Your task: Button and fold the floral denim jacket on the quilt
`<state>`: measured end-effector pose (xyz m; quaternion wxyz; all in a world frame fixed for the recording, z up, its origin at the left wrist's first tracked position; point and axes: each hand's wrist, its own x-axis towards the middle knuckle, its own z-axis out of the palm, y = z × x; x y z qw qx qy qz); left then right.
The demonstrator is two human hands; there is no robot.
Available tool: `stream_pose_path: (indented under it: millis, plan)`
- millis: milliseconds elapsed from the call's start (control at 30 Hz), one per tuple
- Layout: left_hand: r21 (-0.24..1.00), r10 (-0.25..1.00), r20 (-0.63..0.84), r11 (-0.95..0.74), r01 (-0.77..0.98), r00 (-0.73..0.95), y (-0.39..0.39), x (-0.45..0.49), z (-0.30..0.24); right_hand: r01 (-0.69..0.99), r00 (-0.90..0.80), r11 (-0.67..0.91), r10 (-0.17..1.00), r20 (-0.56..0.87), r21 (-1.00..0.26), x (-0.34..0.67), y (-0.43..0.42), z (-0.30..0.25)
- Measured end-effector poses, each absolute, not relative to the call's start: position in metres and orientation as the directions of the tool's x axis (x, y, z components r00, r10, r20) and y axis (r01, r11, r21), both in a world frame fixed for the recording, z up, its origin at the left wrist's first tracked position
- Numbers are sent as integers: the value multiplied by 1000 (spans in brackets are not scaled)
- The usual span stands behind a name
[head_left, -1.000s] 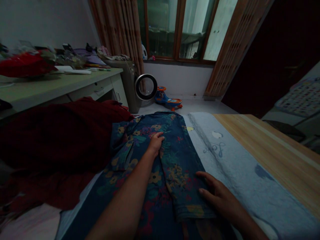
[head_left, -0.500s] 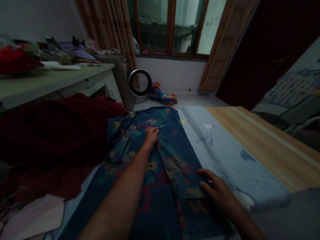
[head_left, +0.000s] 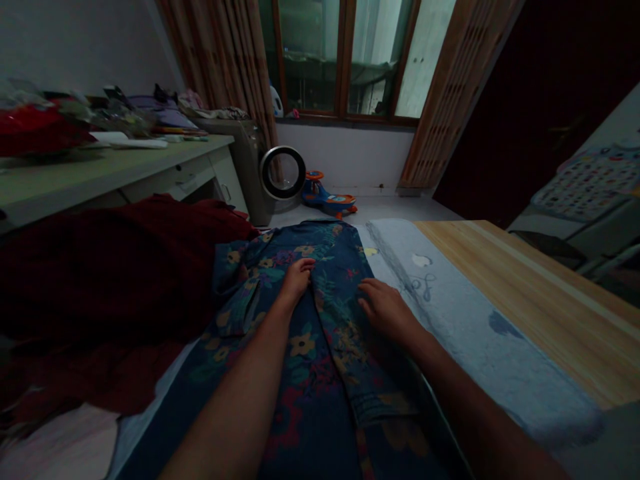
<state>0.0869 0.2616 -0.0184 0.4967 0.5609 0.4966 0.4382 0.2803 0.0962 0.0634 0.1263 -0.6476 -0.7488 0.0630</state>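
A dark blue garment with a flower print (head_left: 320, 347) lies spread out in front of me, with a fold running down its right side. My left hand (head_left: 296, 280) rests flat on its upper middle, fingers stretched out. My right hand (head_left: 384, 308) lies flat on the folded right part, fingers apart and pointing left. Neither hand holds anything.
A dark red cloth (head_left: 100, 280) is heaped to the left. A pale grey-blue blanket (head_left: 450, 313) and a wooden board (head_left: 540, 293) lie to the right. A cluttered desk (head_left: 100, 173) stands at the back left, with a round fan (head_left: 283, 173) and a toy car (head_left: 327, 195) on the floor beyond.
My right hand has slid up the garment from near its lower fold to a spot beside my left hand. My left hand has stayed put.
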Motion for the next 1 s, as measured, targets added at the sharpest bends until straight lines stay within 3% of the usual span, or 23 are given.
stream_pose_path:
  millis: [200,400,600,1000]
  plan:
    - [984,969,61,-98,146,239,261,85,-16,952,-178,215,968,177,-217,274,183,32]
    - [931,959,140,-212,297,246,257,90,-18,968,-146,172,978,150,-185,280,198,-10]
    - [611,909,266,-416,674,321,251,100,-18,970,-140,171,974,180,-171,279,197,-16]
    - [502,950,258,-289,815,178,249,97,-7,964,-136,165,980,147,-210,284,199,-18]
